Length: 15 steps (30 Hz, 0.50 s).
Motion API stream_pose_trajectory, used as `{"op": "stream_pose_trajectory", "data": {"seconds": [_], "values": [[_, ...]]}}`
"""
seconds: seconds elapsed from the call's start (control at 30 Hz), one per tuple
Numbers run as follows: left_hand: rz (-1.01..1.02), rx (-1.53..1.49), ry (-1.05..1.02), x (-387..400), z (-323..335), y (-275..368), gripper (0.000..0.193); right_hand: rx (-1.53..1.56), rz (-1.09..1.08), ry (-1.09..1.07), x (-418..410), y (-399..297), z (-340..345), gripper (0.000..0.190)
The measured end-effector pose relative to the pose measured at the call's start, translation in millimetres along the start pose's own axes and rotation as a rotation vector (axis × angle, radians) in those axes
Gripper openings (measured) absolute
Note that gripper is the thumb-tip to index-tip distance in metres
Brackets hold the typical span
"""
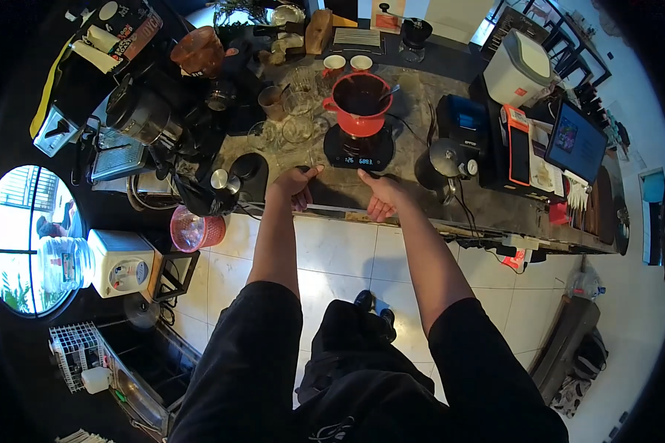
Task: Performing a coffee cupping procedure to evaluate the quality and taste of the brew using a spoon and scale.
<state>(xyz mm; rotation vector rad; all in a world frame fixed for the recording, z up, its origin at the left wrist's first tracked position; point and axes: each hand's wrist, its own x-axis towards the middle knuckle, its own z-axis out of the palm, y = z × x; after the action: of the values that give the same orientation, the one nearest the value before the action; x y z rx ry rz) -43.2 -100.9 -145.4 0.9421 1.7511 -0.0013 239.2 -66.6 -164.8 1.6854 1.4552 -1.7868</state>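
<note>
My left hand rests at the counter's front edge with thumb spread and nothing in it. My right hand is at the same edge, thumb towards the scale, fingers curled below, also holding nothing. Between and beyond them a red pour-over dripper sits on a dark glass server, on a black digital scale with a lit display. Dark contents fill the dripper, and a spoon leans in it. Behind stand two small red cups. A steel gooseneck kettle is right of my right hand.
Glass cups cluster left of the scale. An espresso machine and a grinder are further left. A tablet and a black printer stand right. Cables hang under the counter edge. A pink bin is on the floor.
</note>
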Motion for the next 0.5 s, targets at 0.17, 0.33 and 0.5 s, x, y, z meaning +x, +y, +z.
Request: {"op": "stream_pose_trajectory", "data": {"seconds": [0.17, 0.33, 0.5], "values": [[-0.003, 0.01, -0.007, 1.2, -0.5, 1.6, 0.099, -0.003, 0.038, -0.019, 2.3, -1.6, -2.7, 0.123], [-0.004, 0.009, -0.028, 1.8, 0.5, 2.1, 0.099, 0.0, 0.031, -0.025, 0.7, -0.4, -3.6, 0.123], [0.013, 0.028, -0.02, 4.9, -1.8, -4.3, 0.104, -0.023, 0.027, -0.018, -2.6, -3.4, 0.6, 0.123]]}}
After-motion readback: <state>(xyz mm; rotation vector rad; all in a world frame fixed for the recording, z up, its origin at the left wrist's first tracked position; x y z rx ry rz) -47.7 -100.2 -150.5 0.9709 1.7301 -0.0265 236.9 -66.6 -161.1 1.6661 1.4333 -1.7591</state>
